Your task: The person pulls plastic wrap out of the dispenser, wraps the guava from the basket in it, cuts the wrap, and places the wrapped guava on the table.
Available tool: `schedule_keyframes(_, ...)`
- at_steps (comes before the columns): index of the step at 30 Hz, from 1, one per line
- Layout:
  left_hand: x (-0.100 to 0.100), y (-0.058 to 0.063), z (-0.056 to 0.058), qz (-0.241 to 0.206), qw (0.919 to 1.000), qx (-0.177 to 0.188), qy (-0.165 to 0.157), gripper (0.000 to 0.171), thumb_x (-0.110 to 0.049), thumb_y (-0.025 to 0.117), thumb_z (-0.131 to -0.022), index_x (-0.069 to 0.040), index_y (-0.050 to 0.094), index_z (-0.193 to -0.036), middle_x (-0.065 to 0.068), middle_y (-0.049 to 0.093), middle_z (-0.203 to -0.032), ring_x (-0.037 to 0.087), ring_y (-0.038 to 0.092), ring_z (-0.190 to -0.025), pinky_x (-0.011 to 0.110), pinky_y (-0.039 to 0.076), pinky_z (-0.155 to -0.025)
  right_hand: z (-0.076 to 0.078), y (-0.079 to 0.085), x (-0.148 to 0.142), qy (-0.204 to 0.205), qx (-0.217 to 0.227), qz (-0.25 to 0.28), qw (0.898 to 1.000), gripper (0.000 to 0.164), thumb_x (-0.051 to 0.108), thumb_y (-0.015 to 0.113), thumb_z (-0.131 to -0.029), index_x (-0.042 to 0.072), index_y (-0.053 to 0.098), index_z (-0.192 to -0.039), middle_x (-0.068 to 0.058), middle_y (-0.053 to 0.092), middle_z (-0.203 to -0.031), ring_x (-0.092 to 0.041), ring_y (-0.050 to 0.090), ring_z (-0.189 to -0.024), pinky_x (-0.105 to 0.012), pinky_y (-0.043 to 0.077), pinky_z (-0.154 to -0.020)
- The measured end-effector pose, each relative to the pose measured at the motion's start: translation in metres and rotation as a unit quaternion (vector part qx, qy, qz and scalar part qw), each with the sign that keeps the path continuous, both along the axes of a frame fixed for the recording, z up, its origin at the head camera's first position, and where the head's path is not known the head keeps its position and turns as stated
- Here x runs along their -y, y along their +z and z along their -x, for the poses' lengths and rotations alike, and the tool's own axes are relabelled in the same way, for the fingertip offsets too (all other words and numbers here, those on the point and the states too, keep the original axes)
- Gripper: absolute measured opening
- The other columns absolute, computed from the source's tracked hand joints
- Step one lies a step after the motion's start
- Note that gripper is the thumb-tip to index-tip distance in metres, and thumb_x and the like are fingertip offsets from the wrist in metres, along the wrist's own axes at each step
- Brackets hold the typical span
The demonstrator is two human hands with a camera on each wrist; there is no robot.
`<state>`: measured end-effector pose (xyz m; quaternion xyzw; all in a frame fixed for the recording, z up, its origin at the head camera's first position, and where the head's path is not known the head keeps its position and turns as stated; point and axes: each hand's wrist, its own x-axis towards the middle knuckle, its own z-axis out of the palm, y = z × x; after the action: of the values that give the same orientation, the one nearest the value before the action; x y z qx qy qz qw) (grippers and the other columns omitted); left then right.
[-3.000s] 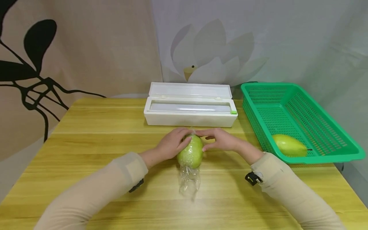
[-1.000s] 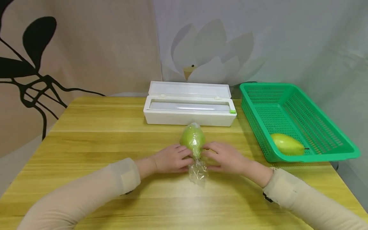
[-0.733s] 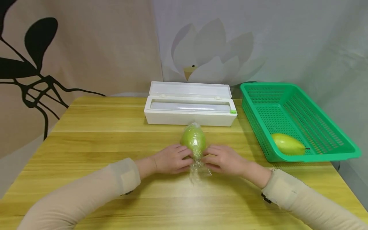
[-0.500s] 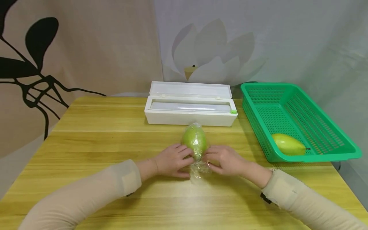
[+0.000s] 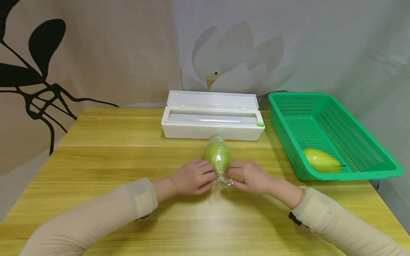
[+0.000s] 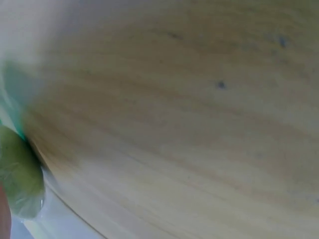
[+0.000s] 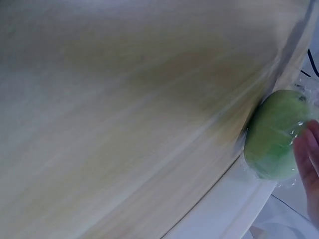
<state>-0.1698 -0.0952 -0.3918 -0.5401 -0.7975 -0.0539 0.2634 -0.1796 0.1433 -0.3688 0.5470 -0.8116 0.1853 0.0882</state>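
A green pear [image 5: 217,155] wrapped in clear cling film [image 5: 221,180] lies on the wooden table, between both hands. At its near left side, the left hand [image 5: 193,177] has its fingers curled on the gathered film; its thumb is mostly hidden. Opposite it, the right hand [image 5: 251,176] pinches the film's near end with thumb and fingers. Shiny creases bunch between the fingertips. In the left wrist view the wrapped pear [image 6: 20,174] shows at the left edge. The right wrist view has the pear [image 7: 274,134] beside the right hand's fingers [image 7: 305,149].
Behind the pear stands a white cling film dispenser [image 5: 213,131], lid raised, with its roll inside and a green slider at the right end. To the right, a green plastic basket [image 5: 355,176] holds a yellow-green pear [image 5: 321,161]. A printed curtain [image 5: 128,53] hangs behind the table [image 5: 105,156].
Both hands have come from the pear's far end to its near end. The loose film tail there has been gathered up and now looks much shorter. The pear sits slightly farther away.
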Motion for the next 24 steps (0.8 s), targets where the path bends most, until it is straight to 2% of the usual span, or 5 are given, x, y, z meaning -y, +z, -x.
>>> schedule_keyframes(7,0.0,0.007,0.001,-0.025,0.999,0.036,0.008,0.015,-0.025,0.065,-0.081,-0.013,0.067,-0.089,-0.004,0.068,-0.087,0.01,0.062,-0.083,0.021,0.052,-0.074,-0.001,0.003,0.001,-0.062,0.073,0.059,0.994,0.011,0.007,0.07,-0.078,0.011,0.064,-0.088,-0.007,0.064,-0.109,-0.024,0.06,-0.104,-0.038,0.053,-0.089)
schedule_keyframes(12,-0.001,0.01,0.0,-0.055,0.9924,0.105,0.034,0.011,-0.022,0.062,-0.084,-0.012,0.065,-0.085,-0.002,0.068,-0.083,0.01,0.063,-0.078,0.02,0.053,-0.071,0.001,0.009,0.002,-0.084,0.142,0.078,0.983,0.006,0.006,0.065,-0.083,0.008,0.067,-0.088,-0.007,0.069,-0.104,-0.023,0.064,-0.1,-0.038,0.053,-0.089)
schedule_keyframes(17,-0.001,0.013,-0.001,-0.094,0.9768,0.174,0.083,0.008,-0.017,0.06,-0.086,-0.011,0.065,-0.084,-0.003,0.064,-0.073,0.007,0.055,-0.063,0.017,0.047,-0.058,0.003,0.014,0.004,-0.096,0.199,0.092,0.971,0.011,0.004,0.062,-0.087,0.003,0.068,-0.095,-0.009,0.071,-0.098,-0.02,0.065,-0.089,-0.034,0.056,-0.08)
schedule_keyframes(21,-0.003,0.017,-0.001,-0.122,0.9554,0.243,0.115,0.013,-0.017,0.058,-0.09,-0.009,0.066,-0.085,-0.003,0.062,-0.067,0.004,0.051,-0.059,0.013,0.044,-0.056,0.005,0.016,0.006,-0.109,0.229,0.097,0.963,0.012,0.008,0.06,-0.089,0.003,0.069,-0.097,-0.008,0.071,-0.095,-0.017,0.065,-0.085,-0.031,0.055,-0.078)
schedule_keyframes(24,-0.005,0.02,0.0,-0.138,0.9416,0.278,0.131,0.013,-0.017,0.057,-0.091,-0.009,0.066,-0.085,-0.003,0.064,-0.07,0.005,0.055,-0.062,0.014,0.046,-0.059,0.007,0.017,0.008,-0.119,0.238,0.096,0.959,0.011,0.012,0.059,-0.091,0.005,0.069,-0.09,-0.009,0.07,-0.102,-0.02,0.064,-0.095,-0.034,0.054,-0.082)
